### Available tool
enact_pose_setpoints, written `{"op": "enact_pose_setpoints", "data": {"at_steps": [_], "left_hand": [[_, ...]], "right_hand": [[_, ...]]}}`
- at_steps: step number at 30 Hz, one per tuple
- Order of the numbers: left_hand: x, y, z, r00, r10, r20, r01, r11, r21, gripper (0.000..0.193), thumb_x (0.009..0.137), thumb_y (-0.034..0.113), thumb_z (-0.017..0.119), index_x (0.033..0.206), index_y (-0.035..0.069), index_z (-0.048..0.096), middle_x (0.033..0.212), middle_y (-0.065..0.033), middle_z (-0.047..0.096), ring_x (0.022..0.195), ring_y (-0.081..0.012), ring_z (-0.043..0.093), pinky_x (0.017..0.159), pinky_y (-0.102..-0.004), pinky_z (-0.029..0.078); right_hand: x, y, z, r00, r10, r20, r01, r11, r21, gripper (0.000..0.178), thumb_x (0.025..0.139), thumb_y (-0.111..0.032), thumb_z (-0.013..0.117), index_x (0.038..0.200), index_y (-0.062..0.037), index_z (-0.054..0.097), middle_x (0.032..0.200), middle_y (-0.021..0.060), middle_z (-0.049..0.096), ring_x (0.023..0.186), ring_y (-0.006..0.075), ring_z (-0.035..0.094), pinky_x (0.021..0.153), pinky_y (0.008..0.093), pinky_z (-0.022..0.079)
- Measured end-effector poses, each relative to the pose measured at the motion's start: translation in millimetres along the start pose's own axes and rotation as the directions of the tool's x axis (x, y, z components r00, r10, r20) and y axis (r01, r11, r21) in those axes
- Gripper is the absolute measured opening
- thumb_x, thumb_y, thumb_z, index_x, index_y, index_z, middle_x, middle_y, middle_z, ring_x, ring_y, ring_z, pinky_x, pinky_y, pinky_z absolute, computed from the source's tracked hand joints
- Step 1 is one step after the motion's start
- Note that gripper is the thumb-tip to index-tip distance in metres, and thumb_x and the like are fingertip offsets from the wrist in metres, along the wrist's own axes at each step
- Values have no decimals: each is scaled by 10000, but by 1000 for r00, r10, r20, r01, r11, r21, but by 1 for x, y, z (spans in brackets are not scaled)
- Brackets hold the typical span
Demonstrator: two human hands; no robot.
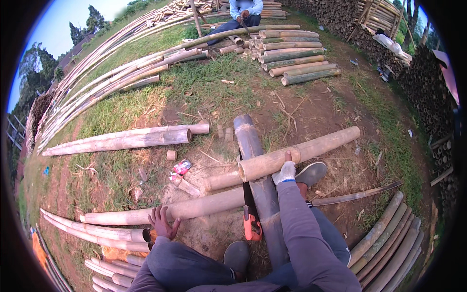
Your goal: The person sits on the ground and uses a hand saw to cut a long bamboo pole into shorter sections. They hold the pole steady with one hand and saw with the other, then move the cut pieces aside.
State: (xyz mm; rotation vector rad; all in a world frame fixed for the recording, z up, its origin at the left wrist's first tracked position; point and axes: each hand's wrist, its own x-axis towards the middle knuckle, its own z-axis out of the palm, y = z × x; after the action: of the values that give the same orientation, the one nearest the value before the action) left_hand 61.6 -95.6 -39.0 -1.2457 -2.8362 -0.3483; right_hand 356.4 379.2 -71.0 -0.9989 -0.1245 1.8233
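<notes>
My right hand (285, 173), in a whitish glove, is closed round a cut bamboo pole (321, 144), with a bare digit lying over its top. This pole slants across a thick dark bamboo log (265, 194). My left hand (164, 223) rests with spread fingers on the near side of a long pale bamboo pole (194, 206) on the ground. Between the two, against the log, a handsaw stands with its orange handle (252, 226) down and its dark blade partly hidden. A shorter bamboo piece (221, 181) lies by the cut pole's open end.
Two bamboo poles (126, 140) lie at left. Stacks of cut bamboo (389, 238) sit at lower right and far centre (301, 58). A red-and-white packet (182, 167) lies on the dirt. At the back another person (245, 10) sits among long poles.
</notes>
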Motion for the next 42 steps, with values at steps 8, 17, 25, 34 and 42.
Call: {"op": "enact_pose_setpoints", "data": {"at_steps": [8, 17, 25, 34, 42], "left_hand": [[21, 0, 21, 974, 78, -212, -73, 997, 32, 761, 877, 459, 791, 1496, 89, 546, 1489, -188, 567, 1444, -415, 460, 1222, -605, 276], [74, 30, -17, 918, 260, -300, -298, 951, -87, 642, 942, 438, 774, 1418, 37, 618, 1386, -237, 631, 1271, -439, 606, 1055, -568, 480], [96, 57, -44, 945, 256, -206, -288, 947, -145, 597, 932, 388, 788, 1399, 44, 646, 1393, -217, 629, 1301, -427, 598, 1102, -560, 466], [90, 78, -26, 952, 282, -117, -296, 946, -131, 576, 939, 353, 777, 1378, 11, 628, 1345, -236, 630, 1237, -429, 625, 1065, -545, 499], [89, 107, -14, 947, 320, -40, -322, 938, -128, 534, 948, 337, 774, 1341, 5, 632, 1302, -210, 644, 1197, -404, 631, 1049, -520, 510]], "right_hand": [[-107, -114, -47, 992, 46, 114, -66, 982, 177, 686, 939, -489, 735, 1435, -43, 575, 1284, 189, 702, 1151, 370, 690, 1080, 527, 533], [-322, -276, -186, 991, -100, 86, 103, 994, -25, 631, 985, -488, 686, 1388, -8, 619, 1195, 214, 741, 983, 354, 766, 917, 469, 627], [-525, -338, -305, 911, -344, -228, 264, 911, -317, 617, 925, -412, 811, 1333, 26, 661, 1111, 175, 773, 958, 266, 783, 850, 400, 647], [-684, -376, -407, 432, -835, -341, -199, 280, -939, 872, 736, -455, 936, 1315, 127, 641, 1195, 255, 753, 1094, 343, 741, 982, 434, 558], [-729, -397, -486, 216, -882, -419, -564, 238, -791, 841, 730, -468, 929, 1295, 90, 652, 1248, 295, 734, 1171, 421, 724, 1018, 460, 560]]}}
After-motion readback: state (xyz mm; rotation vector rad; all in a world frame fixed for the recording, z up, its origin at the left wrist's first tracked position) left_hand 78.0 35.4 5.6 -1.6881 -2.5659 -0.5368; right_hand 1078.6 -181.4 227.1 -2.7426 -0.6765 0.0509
